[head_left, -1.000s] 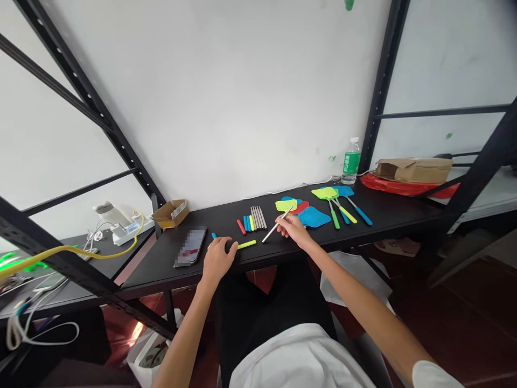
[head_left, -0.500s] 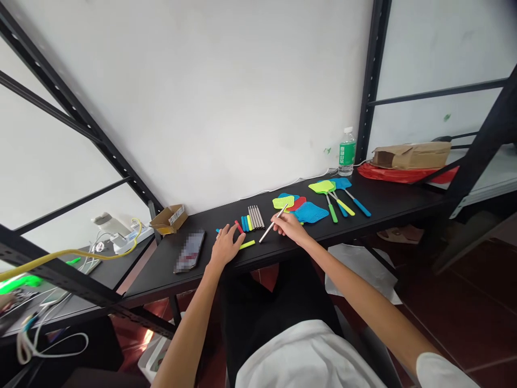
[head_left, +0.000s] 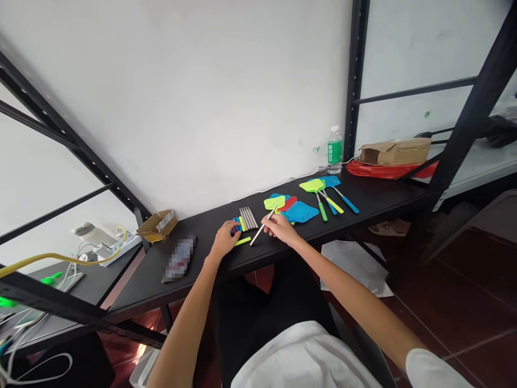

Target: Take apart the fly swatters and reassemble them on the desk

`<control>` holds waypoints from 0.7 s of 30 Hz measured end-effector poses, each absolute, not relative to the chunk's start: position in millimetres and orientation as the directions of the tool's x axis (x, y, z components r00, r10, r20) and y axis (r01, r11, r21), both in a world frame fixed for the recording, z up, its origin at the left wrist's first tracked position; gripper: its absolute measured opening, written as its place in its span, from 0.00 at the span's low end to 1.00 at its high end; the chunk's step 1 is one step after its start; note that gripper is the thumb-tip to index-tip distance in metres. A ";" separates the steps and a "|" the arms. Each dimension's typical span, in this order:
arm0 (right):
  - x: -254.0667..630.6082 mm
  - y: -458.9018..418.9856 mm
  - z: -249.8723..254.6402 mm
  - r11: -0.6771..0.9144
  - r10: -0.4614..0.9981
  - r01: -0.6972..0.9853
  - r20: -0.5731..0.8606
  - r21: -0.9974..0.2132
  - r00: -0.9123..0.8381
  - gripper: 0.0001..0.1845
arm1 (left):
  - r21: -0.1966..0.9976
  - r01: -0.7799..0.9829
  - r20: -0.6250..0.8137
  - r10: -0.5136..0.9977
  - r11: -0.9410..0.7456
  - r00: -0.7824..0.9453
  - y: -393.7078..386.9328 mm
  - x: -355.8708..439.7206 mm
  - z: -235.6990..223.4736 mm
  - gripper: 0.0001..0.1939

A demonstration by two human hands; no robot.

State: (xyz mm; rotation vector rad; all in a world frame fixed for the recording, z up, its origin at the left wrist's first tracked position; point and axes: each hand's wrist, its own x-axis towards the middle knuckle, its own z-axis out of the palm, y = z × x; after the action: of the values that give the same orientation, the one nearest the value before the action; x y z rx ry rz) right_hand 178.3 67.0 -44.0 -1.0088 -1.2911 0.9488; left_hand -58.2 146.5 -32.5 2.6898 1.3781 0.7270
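Right hand (head_left: 278,227), center of frame, pinches a silver rod (head_left: 263,226), tilted, lower end toward the left. Left hand (head_left: 226,237), left of center, fingers bent over the small colored grips (head_left: 242,223) (blue, yellow, red visible); can't tell if it's clenched on any. Loose lime grip (head_left: 243,241) lies just beside it, nearer the front edge of the black table (head_left: 388,191). Row of metal rods (head_left: 248,218) right next to the colored grips. Mesh swatter heads (head_left: 299,212), lime, red, blue, overlap right of center, beyond the right hand. Fly swatters (head_left: 323,199) with handles on, further right, fanned out. Bottle (head_left: 334,151), green label, upright behind them. Right side: open carton (head_left: 395,152) on red plastic (head_left: 375,171). Left side: phone (head_left: 180,258), blurred, and small cardboard box (head_left: 157,225) behind it.
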 end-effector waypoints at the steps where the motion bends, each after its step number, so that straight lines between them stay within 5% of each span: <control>1: 178.5 66.9 -43.8 0.295 0.954 0.005 0.294 -0.956 0.057 0.11 | 0.239 0.757 0.388 0.774 -0.608 0.500 148.8 -58.1 -32.0 0.18; 15: 179.9 66.7 -44.6 0.274 0.960 -0.042 0.271 -0.961 0.070 0.09 | 0.170 0.762 0.437 0.741 -0.624 0.510 78.0 -82.4 -32.0 0.20; 21: 180.2 65.7 -46.3 0.281 0.958 -0.031 0.279 -0.959 0.060 0.10 | 0.252 0.769 0.422 0.782 -0.587 0.458 52.6 -93.6 -37.0 0.16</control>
State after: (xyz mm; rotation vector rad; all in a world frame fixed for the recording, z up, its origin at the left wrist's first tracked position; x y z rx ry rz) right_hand 180.2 65.7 -46.3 -0.9963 -1.2619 0.9776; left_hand -93.6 52.6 -37.0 2.6607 1.4160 0.7905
